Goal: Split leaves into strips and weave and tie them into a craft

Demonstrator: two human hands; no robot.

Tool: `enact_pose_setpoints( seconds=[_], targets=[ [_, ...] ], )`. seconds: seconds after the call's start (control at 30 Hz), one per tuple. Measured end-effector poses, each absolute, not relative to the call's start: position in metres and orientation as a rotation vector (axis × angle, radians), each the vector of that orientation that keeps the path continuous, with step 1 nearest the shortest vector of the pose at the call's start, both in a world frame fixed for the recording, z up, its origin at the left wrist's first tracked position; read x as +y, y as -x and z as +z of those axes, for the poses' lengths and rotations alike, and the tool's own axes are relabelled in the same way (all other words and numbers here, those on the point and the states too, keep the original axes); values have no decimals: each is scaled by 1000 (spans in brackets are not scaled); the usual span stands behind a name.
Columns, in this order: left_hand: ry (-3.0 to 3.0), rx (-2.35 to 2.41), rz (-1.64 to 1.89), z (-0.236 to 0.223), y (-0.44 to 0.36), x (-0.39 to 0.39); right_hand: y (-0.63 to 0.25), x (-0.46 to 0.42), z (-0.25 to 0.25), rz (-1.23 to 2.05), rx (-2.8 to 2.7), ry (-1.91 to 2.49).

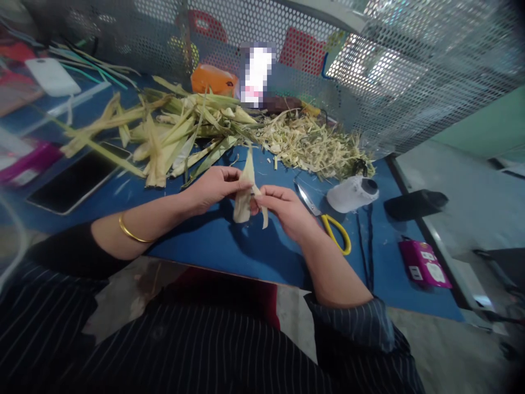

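Observation:
Between my two hands hangs a pale corn husk [243, 205], with a narrow strip [264, 214] parting from its right side. My left hand [217, 189] pinches the wider part of the husk between thumb and fingers. The narrow strip is gripped by my right hand [283, 208], whose fingertips almost touch the left ones. Behind both hands lies a pile of long husks [168, 131] on the blue table [197, 235]. A heap of thin shredded husk [307, 142] spreads to its right. Scissors [336, 232] with yellow handles lie just beyond my right wrist.
A spool of white thread [348, 194] and a black cone [416, 204] are at the right. Near the right edge sits a purple packet [426, 262]. A dark phone [77, 180] lies at left. An orange packet [213, 80] stands before the perforated metal screen [143, 33].

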State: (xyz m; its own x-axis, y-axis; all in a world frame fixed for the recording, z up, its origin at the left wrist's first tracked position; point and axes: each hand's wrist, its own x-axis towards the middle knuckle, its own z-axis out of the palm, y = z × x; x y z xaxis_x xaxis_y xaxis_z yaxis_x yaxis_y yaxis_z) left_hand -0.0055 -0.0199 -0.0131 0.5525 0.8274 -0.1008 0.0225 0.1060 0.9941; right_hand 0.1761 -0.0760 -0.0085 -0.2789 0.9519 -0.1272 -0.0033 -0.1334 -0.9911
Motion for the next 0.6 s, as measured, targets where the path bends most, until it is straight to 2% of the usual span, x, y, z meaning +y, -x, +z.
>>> enact_pose_setpoints(
  seconds=[0.23, 0.6],
  targets=[
    [-1331, 894, 718, -15, 5, -18, -187, -76, 7, 1597, -1101, 962],
    [-1402, 813, 419, -17, 10, -18, -219, -72, 26, 885, -1175, 941]
  ],
)
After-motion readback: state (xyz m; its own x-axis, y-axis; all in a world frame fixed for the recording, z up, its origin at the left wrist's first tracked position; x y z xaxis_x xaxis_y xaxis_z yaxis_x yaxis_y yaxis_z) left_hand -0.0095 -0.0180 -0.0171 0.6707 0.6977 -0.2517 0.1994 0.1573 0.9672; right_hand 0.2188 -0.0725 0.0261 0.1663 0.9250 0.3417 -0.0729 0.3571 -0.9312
